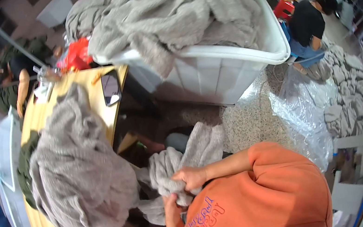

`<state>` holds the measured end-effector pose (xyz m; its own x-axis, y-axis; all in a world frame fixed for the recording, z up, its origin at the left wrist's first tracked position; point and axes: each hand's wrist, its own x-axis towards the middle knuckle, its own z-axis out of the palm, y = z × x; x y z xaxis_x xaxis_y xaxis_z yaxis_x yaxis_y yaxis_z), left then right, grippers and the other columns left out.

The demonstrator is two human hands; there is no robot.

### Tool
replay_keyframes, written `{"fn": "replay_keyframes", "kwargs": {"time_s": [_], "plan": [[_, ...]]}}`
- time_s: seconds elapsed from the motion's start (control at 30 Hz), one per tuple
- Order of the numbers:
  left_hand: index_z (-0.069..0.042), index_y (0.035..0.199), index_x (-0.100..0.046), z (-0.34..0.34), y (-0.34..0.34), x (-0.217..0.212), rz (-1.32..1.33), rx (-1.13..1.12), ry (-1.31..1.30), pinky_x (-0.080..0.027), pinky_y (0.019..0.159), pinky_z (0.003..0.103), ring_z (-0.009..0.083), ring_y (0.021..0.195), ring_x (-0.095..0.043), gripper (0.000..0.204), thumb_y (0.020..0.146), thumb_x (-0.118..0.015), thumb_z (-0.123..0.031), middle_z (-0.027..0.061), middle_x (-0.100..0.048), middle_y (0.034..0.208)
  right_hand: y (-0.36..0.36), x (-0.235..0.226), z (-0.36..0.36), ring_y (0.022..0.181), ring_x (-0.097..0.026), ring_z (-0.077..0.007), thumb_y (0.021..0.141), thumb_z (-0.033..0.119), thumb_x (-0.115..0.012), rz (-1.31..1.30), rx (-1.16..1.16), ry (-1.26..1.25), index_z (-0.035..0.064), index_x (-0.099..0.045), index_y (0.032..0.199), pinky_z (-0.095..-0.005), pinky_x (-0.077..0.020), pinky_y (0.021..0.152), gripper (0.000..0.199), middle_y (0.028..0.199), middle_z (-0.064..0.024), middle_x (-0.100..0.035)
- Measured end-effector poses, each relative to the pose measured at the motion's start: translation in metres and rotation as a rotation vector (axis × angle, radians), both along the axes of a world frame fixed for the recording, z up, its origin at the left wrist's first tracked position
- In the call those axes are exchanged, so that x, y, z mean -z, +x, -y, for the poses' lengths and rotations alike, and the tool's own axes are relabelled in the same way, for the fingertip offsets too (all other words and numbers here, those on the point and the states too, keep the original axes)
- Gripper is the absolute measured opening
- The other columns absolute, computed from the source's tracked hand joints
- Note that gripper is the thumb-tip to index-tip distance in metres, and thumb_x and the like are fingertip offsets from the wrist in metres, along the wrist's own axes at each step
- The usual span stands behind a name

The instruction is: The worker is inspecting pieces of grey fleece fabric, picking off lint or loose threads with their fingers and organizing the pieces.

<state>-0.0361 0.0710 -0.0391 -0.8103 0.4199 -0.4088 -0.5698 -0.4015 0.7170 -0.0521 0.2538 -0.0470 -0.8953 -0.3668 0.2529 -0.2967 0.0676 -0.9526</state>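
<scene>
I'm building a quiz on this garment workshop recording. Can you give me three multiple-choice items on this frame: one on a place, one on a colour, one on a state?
1. Where does the big heap of grey knitwear at the left lie?
A. on the yellow table
B. in a red crate
C. on a chair

2. What colour is the large bin behind it?
A. blue
B. white
C. black

3. What are the left hand and right hand doing?
A. resting open on the table
B. holding scissors
C. gripping a grey knit piece

Answers:
1 A, the heap covers the yellow tabletop.
2 B, its walls and rim are white.
3 C, both hands close on the grey fabric.
</scene>
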Motion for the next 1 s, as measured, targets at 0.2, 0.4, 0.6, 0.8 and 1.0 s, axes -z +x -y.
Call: {"fn": "replay_keyframes", "kwargs": {"time_s": [0.2, 0.4, 0.6, 0.8, 1.0], "plan": [[-0.001, 0.122, -0.045, -0.065, -0.026, -0.049, 0.027, 0.086, -0.336, -0.049, 0.085, 0.036, 0.0265, 0.099, -0.057, 0.053, 0.070, -0.057, -0.003, 0.0131, -0.054, 0.114, 0.001, -0.062, -0.065, 0.110, -0.053, -0.0255, 0.068, 0.013, -0.072, 0.149, -0.052, -0.039, -0.0014, -0.033, 0.132, -0.0343, -0.0430, 0.088, 0.076, 0.121, -0.0177, -0.052], [-0.005, 0.107, -0.058, -0.169, -0.087, -0.191, -0.346, -0.161, 0.032, -0.051, 0.065, 0.033, 0.0228, 0.077, -0.061, 0.029, 0.078, -0.053, -0.005, 0.0071, -0.061, 0.089, 0.052, -0.122, -0.160, 0.108, -0.049, -0.0237, 0.075, 0.022, -0.067, -0.363, 0.512, -0.668, -0.0046, -0.038, 0.129, -0.0366, -0.0388, 0.093, 0.067, 0.128, -0.0188, -0.043], [-0.009, 0.090, -0.059, -0.349, -0.139, -0.366, -1.055, 0.014, 0.152, -0.047, 0.058, 0.031, 0.0204, 0.067, -0.059, 0.012, 0.081, -0.053, -0.014, 0.0065, -0.061, 0.079, 0.096, -0.133, -0.208, 0.104, -0.051, -0.0291, 0.070, 0.014, -0.068, -0.650, 1.041, -0.287, -0.0109, -0.041, 0.123, -0.0375, -0.0401, 0.091, 0.064, 0.123, -0.0232, -0.046], [-0.013, 0.073, -0.060, -0.468, -0.133, -0.300, -2.086, 0.832, -2.058, -0.044, 0.050, 0.030, 0.0179, 0.057, -0.057, 0.016, 0.084, -0.053, -0.022, 0.0058, -0.061, 0.068, 0.123, -0.129, -0.221, 0.101, -0.056, -0.0311, 0.067, 0.000, -0.068, -0.519, 1.224, -0.080, -0.0066, -0.044, 0.120, -0.0340, -0.0483, 0.074, 0.058, 0.122, -0.0264, -0.047], [-0.002, 0.097, -0.062, -0.451, -0.121, -0.209, -1.968, 0.810, -0.876, -0.049, 0.072, 0.044, 0.0375, 0.077, -0.062, 0.027, 0.075, -0.060, -0.019, 0.0183, -0.064, 0.082, 0.094, -0.142, -0.277, 0.121, -0.034, -0.0482, 0.076, 0.029, -0.067, -0.422, 1.513, 0.702, -0.0045, -0.035, 0.130, -0.0525, -0.0286, 0.100, 0.071, 0.133, -0.0318, -0.033]]}}
